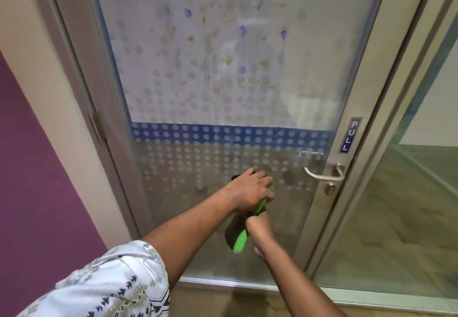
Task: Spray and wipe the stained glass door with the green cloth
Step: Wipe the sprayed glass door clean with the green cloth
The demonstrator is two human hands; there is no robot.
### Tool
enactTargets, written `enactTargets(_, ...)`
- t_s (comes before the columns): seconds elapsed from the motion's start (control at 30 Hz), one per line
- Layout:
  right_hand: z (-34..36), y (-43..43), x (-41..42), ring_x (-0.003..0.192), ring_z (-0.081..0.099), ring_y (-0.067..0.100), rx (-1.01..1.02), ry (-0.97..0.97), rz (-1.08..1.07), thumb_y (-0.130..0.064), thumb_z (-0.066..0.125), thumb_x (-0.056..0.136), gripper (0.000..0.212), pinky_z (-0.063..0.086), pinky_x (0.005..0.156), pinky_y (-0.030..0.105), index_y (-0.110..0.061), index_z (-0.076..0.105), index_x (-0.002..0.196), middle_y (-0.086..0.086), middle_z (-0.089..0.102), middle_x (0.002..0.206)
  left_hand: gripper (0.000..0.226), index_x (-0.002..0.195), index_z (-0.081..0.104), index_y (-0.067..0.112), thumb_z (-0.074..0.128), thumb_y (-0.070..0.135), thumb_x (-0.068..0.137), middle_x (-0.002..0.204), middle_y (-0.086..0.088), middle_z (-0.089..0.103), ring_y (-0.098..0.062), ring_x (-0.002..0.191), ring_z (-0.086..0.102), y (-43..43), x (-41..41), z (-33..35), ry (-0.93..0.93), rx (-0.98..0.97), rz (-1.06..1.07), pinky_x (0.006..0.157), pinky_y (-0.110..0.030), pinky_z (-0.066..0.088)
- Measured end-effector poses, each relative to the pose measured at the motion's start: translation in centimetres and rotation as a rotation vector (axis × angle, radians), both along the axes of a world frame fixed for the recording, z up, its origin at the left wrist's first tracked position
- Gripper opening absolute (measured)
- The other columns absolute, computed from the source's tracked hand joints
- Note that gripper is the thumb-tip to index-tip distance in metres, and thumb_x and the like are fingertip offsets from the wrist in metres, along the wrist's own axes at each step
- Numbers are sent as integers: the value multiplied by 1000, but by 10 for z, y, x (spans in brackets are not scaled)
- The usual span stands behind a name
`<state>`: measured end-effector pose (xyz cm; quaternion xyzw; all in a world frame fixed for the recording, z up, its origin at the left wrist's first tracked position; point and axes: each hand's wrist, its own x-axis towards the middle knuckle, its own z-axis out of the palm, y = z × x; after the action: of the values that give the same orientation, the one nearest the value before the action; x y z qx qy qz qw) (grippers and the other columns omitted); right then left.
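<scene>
2 hands meet low on the frosted glass door [235, 81], whose upper pane carries purple and tan stains [241, 30] toward 12 o'clock. The left hand [249, 191] curls its fingers [269, 182] over a dark object and part of the green cloth [260, 205]; the right hand [259, 226], just below at 6 o'clock, grips the cloth too, fingers closed. At 3 o'clock sit a metal lever handle [322, 174] and a blue PULL sign [350, 135].
</scene>
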<state>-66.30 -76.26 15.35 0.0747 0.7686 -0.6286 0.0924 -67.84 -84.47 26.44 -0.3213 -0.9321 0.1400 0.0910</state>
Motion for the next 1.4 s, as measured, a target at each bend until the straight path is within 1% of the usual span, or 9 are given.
enactTargets(0.17, 19, -17, -35, 76, 58, 13, -403, -30, -169, -14, 47, 96, 16, 46, 48, 20, -20, 61, 101, 2, 65, 87, 13, 95, 71, 29, 59, 25, 93, 121, -2, 56, -23, 118, 48, 4, -41, 15, 23, 150, -28, 102, -43, 35)
enactTargets(0.3, 42, -16, -62, 84, 64, 19, -678, -45, -353, -11, 39, 104, 29, 50, 64, 29, -17, 63, 118, 8, 70, 99, 41, 128, 63, 26, 62, 22, 87, 137, -8, 52, -26, 128, 45, 0, -65, 24, 70, 374, -50, 111, -44, 29)
enactTargets(0.47, 76, 6, -99, 69, 67, 14, -887, 51, -640, -16, 57, 99, 16, 53, 66, 31, -18, 65, 86, -3, 72, 75, 47, 134, 61, 21, 63, 22, 87, 139, -9, 53, -27, 130, 48, -40, -81, 28, 80, 702, 3, 110, -45, 32)
enactTargets(0.6, 98, 13, -139, 74, 65, 15, -787, 173, -802, -37, 59, 100, 23, 54, 65, 29, -18, 64, 88, -2, 67, 89, 43, 136, 58, 23, 59, 30, 94, 141, -4, 50, -22, 133, 45, -94, -94, 16, 57, 694, 86, 115, -45, 29)
enactTargets(0.7, 99, -4, -168, 109, 65, 32, -627, 117, -765, -47, 54, 100, 47, 56, 94, 46, -10, 64, 126, 12, 66, 125, 42, 135, 59, 22, 60, 30, 93, 140, -5, 51, -23, 132, 47, -135, -98, 6, 84, 682, 109, 113, -44, 29)
enactTargets(0.83, 91, -35, -192, 146, 37, 34, -365, 89, -789, -50, 48, 103, 83, 32, 121, 43, 0, 16, 160, 16, 26, 165, 41, 130, 65, 18, 66, 27, 89, 139, -10, 55, -30, 132, 49, -185, -97, -1, 163, 657, 149, 110, -46, 30)
enactTargets(1.0, 87, -67, -213, 152, 21, 43, -271, 41, -860, -53, 46, 102, 96, 25, 122, 50, -1, -12, 159, 18, 9, 170, 43, 126, 67, 10, 67, 28, 87, 141, -19, 55, -38, 133, 52, -248, -95, 1, 339, 680, 206, 109, -50, 32)
enactTargets(1.13, 74, -133, -197, 155, 3, 42, -177, 150, -770, -48, 51, 101, 99, 17, 121, 54, -8, -18, 159, 20, 2, 170, 51, 132, 62, 8, 62, 34, 89, 150, -20, 48, -38, 136, 45, -288, -95, 3, 481, 585, 243, 109, -55, 34)
enactTargets(1.4, 57, -286, -149, 153, -1, 49, -39, 107, -523, -51, 46, 102, 96, 16, 123, 58, -3, -18, 156, 22, -18, 167, 59, 144, 52, 12, 55, 39, 92, 161, -18, 31, -37, 144, 35, -341, -86, 1, 577, 506, 286, 113, -55, 28)
